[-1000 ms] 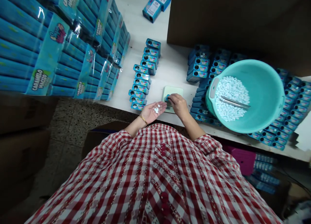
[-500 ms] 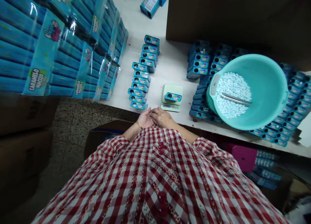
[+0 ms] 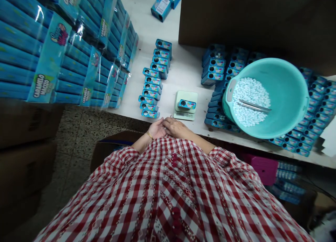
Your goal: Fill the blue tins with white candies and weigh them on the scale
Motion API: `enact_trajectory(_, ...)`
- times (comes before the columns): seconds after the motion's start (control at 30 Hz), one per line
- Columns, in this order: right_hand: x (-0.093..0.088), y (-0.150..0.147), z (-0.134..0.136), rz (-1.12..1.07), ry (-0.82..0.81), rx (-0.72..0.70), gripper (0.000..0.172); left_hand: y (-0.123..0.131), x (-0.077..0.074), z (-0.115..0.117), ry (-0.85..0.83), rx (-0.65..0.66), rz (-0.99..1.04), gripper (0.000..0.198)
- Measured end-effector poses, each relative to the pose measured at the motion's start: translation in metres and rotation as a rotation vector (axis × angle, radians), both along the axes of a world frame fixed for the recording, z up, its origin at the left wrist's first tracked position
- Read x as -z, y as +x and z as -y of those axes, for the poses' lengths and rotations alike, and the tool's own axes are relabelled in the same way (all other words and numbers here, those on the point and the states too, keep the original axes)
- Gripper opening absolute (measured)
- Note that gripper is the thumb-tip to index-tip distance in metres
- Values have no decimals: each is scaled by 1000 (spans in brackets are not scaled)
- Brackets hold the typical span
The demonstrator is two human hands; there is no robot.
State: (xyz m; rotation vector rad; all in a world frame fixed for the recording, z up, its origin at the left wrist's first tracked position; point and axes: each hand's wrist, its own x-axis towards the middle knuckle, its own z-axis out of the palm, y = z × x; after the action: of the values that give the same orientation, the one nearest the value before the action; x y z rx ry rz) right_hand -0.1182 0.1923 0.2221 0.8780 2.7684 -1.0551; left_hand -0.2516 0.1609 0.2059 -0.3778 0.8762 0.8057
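My left hand (image 3: 155, 130), with a gold bangle at the wrist, is palm up and cupped at the table's front edge. Over its fingers lies my right hand (image 3: 177, 129), its own fingers bent and pressed together. Whatever may be between the hands is hidden; only a tiny pale spot shows where they meet. Just beyond them stands a pale green scale (image 3: 179, 115) carrying one small blue box (image 3: 187, 104) with a round hole in its top. A staggered row of similar blue boxes (image 3: 150, 106) runs back from the edge, left of the scale.
To the right, a turquoise tub (image 3: 286, 95) holds small white candies (image 3: 249, 90) and a metal scoop (image 3: 254, 106). Many blue boxes (image 3: 216, 123) crowd around it. Wrapped display packs (image 3: 49, 56) are stacked at left. A dark brown panel (image 3: 249, 18) stands at the back.
The view has shifted very slightly. My hands stay together in the same place, and the box remains on the scale.
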Motion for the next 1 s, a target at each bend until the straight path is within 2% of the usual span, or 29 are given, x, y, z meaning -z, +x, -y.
enact_trajectory(0.2,6,18,-14,-124,-65,146,23,9,-10,-13,103,-56,-23,37)
enact_trajectory(0.33,4,25,-21,-154,30,126,28,18,-17,-28,104,-64,-64,33)
enact_trajectory(0.47,3,28,-28,-105,89,143,26,28,-21,-41,90,-92,-113,30)
enact_trajectory(0.53,5,31,-34,-139,82,222,23,32,-23,-46,96,-114,-136,31)
enact_trajectory(0.7,13,47,-59,-313,109,536,19,34,-28,-60,136,-116,-150,32)
enact_trajectory(0.77,15,55,-67,-321,127,577,19,32,-28,-64,135,-119,-177,32)
enact_trajectory(0.9,11,57,-56,-295,173,568,25,24,-26,-63,133,-128,-215,34)
enact_trajectory(0.93,9,53,-48,-275,188,537,28,23,-25,-59,134,-122,-211,34)
enact_trajectory(1.0,5,40,-28,-185,208,372,32,20,-24,-49,125,-92,-192,35)
